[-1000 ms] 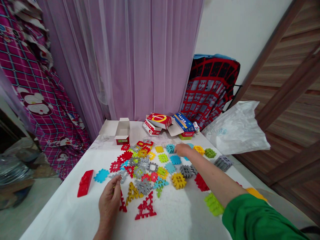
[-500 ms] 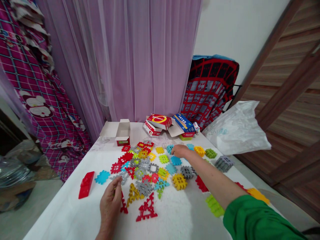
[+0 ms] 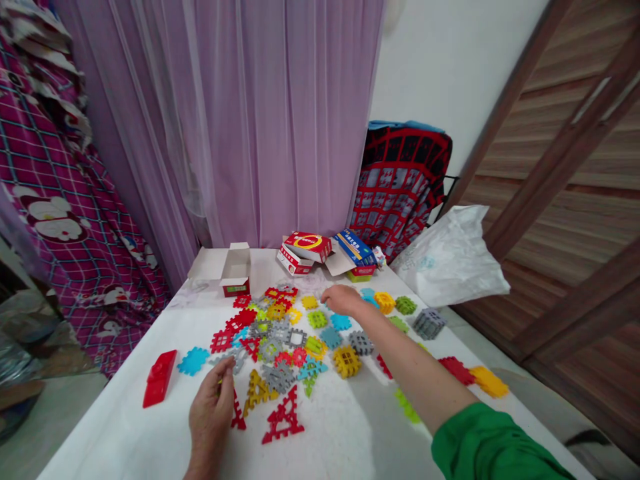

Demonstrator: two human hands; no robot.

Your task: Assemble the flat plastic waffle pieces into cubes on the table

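My left hand lies on the white table near its front edge. Its fingers are curled against a red triangular tile, which is partly hidden behind them. My right hand, on a green-sleeved arm, reaches out to the far side of a heap of toothed plastic tiles. Its fingers curl down over a spot among teal tiles and a yellow block. What is under those fingers is hidden. Another red triangle and a yellow one lie just right of my left hand.
A long red block and a teal tile lie at the left. Open cardboard boxes stand at the table's back edge before a purple curtain. A grey cube, a white plastic bag and a red and yellow tile are at the right.
My right hand has slid a little to the left and now covers the teal block that lay beside its fingertips. My left hand has stayed by the red triangular tile.
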